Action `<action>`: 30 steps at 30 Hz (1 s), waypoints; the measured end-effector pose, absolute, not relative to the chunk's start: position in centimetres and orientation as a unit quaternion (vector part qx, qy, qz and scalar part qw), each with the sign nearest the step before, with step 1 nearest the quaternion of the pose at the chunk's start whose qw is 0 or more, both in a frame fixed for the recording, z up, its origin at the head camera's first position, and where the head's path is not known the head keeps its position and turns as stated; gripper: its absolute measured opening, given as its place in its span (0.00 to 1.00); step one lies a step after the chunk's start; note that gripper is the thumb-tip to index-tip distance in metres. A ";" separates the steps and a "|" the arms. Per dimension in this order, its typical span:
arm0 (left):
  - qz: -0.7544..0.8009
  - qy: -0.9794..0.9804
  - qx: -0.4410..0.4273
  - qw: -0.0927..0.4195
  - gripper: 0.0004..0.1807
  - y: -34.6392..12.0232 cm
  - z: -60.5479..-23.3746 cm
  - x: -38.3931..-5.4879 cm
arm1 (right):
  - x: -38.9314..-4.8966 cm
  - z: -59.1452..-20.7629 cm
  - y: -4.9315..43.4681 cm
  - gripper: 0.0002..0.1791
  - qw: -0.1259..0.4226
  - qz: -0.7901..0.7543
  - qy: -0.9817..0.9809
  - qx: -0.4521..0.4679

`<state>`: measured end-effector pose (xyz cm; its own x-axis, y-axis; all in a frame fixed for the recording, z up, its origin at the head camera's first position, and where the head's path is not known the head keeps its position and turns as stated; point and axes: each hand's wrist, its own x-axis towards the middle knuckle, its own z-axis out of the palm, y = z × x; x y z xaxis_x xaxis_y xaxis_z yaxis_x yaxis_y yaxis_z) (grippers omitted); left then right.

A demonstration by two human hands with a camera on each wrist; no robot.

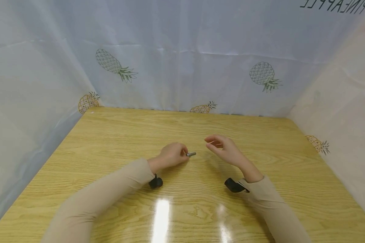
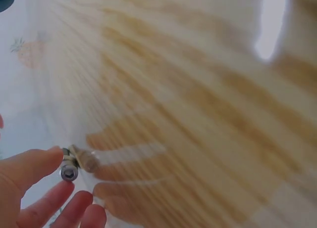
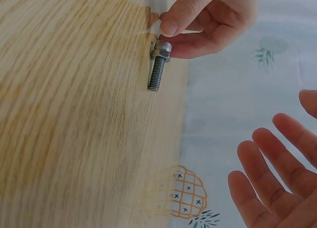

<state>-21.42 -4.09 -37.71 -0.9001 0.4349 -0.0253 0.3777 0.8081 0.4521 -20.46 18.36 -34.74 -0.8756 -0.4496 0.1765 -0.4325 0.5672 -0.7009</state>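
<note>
A silver socket-head bolt (image 1: 191, 154) is at the tabletop, its threaded end pointing right in the head view. Close to its head, the bolt (image 3: 157, 69) carries a nut and what looks like a washer. My left hand (image 1: 173, 155) pinches the head end between thumb and fingertip. In the left wrist view the hex socket of the bolt (image 2: 69, 173) faces the camera, between the thumb and finger of the left hand (image 2: 44, 188). My right hand (image 1: 226, 150) hovers to the right of the bolt, fingers loosely bent and holding nothing.
The wooden table (image 1: 134, 128) has a glossy surface with bright light reflections near its front. A pale curtain (image 1: 176, 77) with pineapple prints hangs behind the table and along both sides. Black wrist-camera mounts (image 1: 232, 185) sit at both cuffs.
</note>
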 end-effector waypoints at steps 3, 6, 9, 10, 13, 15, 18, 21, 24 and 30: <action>0.221 0.951 0.205 0.062 0.12 -3.9 -37.7 -21.4 | -20.4 -34.7 18.4 0.15 0.010 -0.393 0.884 -0.253; 0.216 0.954 0.196 0.063 0.11 -3.7 -37.7 -21.4 | -20.4 -34.8 18.4 0.15 0.011 -0.391 0.885 -0.251; 0.209 0.957 0.192 0.062 0.09 -3.6 -37.8 -21.4 | -20.4 -34.9 18.5 0.16 0.011 -0.390 0.887 -0.249; 0.206 0.958 0.191 0.061 0.09 -3.6 -37.8 -21.4 | -20.4 -34.8 18.5 0.16 0.012 -0.390 0.887 -0.248; 0.203 0.959 0.191 0.059 0.08 -3.6 -37.7 -21.4 | -20.3 -34.9 18.5 0.16 0.011 -0.388 0.888 -0.248; 0.211 0.957 0.192 0.056 0.08 -3.7 -37.6 -21.4 | -20.3 -34.9 18.5 0.16 0.008 -0.385 0.888 -0.252; 0.246 0.949 0.191 0.053 0.08 -3.8 -37.4 -21.3 | -20.2 -34.9 18.5 0.15 0.005 -0.384 0.888 -0.254; 0.292 0.936 0.188 0.048 0.08 -4.0 -37.1 -21.3 | -20.3 -34.9 18.6 0.15 0.007 -0.384 0.888 -0.253; 0.336 0.923 0.185 0.041 0.07 -4.2 -36.6 -21.1 | -20.2 -34.9 18.6 0.14 0.011 -0.385 0.888 -0.250; 0.404 0.894 0.194 0.024 0.07 -4.9 -35.3 -20.3 | -20.0 -34.6 18.3 0.15 0.016 -0.381 0.888 -0.257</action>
<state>-20.32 -4.90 -35.27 -0.9237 0.3659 0.1135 0.3269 0.5983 0.7316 -20.03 18.31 -34.64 -0.8672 -0.4690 0.1672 -0.4442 0.5768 -0.6856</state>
